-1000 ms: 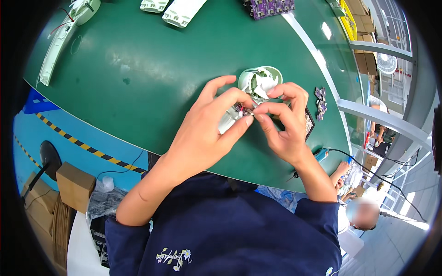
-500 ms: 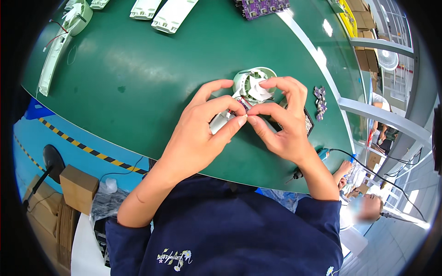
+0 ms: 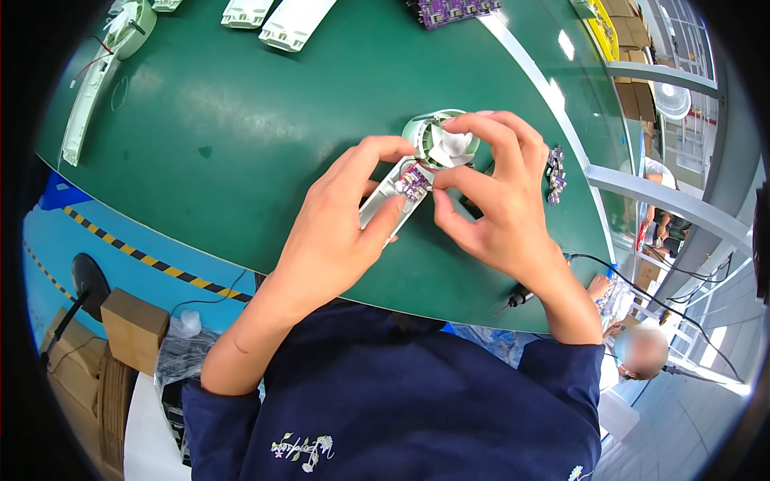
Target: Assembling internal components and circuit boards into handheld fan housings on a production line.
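A pale green handheld fan half-shell lies tilted on the table, its round head (image 3: 415, 133) farthest from me, with white fan blades (image 3: 451, 147) inside. A small purple circuit board (image 3: 415, 183) sits in its handle (image 3: 380, 200), with thin red and dark wires by it. My left hand (image 3: 330, 210) grips the handle from the left, its thumb by the board and its index finger near the head. My right hand (image 3: 501, 188) reaches over the head. Its thumb and index tips close together at the board's right edge; what they pinch is too small to name.
Another fan shell (image 3: 87, 104) with loose wires lies at the far left. White-green shells (image 3: 297, 22) and purple board panels (image 3: 449, 10) are at the back. Several small boards (image 3: 556, 172) lie on the right. A corded tool (image 3: 520, 297) is near the front edge; a co-worker (image 3: 634, 353) sits beyond.
My fingertips were together over the handle; now they have parted and the purple board shows. My left thumb has come down beside the board, and my right hand has shifted slightly right.
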### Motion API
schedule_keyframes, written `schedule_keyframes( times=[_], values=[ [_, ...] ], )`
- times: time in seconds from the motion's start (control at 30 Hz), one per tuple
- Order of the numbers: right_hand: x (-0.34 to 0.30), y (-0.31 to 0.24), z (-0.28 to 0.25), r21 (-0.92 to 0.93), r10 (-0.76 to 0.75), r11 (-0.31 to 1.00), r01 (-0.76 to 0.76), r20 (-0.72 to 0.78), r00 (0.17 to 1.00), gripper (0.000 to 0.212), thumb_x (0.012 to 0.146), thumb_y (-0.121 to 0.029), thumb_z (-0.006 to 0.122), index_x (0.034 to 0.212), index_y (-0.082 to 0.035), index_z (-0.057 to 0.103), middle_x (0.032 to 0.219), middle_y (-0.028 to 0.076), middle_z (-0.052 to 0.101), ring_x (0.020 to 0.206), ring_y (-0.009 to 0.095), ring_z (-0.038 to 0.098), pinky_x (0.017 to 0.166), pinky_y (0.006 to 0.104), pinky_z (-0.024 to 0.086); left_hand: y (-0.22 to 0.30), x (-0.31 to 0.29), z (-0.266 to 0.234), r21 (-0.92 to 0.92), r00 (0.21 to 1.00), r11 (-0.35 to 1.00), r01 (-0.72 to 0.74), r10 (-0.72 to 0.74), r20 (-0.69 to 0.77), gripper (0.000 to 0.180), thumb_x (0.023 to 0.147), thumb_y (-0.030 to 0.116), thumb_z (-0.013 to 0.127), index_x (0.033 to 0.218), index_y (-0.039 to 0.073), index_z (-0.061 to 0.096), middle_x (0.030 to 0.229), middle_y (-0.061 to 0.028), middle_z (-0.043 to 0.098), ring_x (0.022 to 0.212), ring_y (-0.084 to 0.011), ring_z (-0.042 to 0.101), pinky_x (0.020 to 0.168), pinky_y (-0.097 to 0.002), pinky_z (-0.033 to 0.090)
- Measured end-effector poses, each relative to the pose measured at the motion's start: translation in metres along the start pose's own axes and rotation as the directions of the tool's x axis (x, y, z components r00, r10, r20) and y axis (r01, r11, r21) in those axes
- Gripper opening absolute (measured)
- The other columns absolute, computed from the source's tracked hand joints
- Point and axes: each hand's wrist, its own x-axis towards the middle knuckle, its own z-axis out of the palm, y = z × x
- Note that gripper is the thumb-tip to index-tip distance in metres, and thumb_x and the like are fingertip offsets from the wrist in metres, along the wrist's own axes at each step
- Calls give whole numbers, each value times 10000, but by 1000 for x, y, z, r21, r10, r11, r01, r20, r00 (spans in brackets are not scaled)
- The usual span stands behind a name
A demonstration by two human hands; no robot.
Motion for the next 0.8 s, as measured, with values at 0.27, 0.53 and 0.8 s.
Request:
schedule_keyframes(
  times=[0.27,0.53,0.8],
  values=[
    [9,0,-4,-48,-122,991,124,47,991,207,679,-70,801,857,-133,716,1364,43,593,1298,343,486,1039,473,378,2,0,3,24,999,999,49,-48,-22,370,1001,28,624,1356,18,522,1085,-119,717,922,-156,721,623,-289,602],
    [19,-2,-8,-116,-228,963,243,129,965,186,704,-64,779,863,-102,692,1354,21,600,1272,332,523,987,471,427,-6,0,5,58,997,998,36,-32,-66,325,952,86,641,1254,-14,573,1067,-210,732,916,-405,702,784,-459,528],
    [25,-4,-14,-131,-262,948,290,195,945,183,704,-62,783,860,-94,693,1331,19,604,1268,330,529,991,471,438,-2,1,5,14,996,998,53,-52,-69,286,952,87,646,1214,-21,611,1072,-219,729,933,-413,699,801,-463,530]
  ],
)
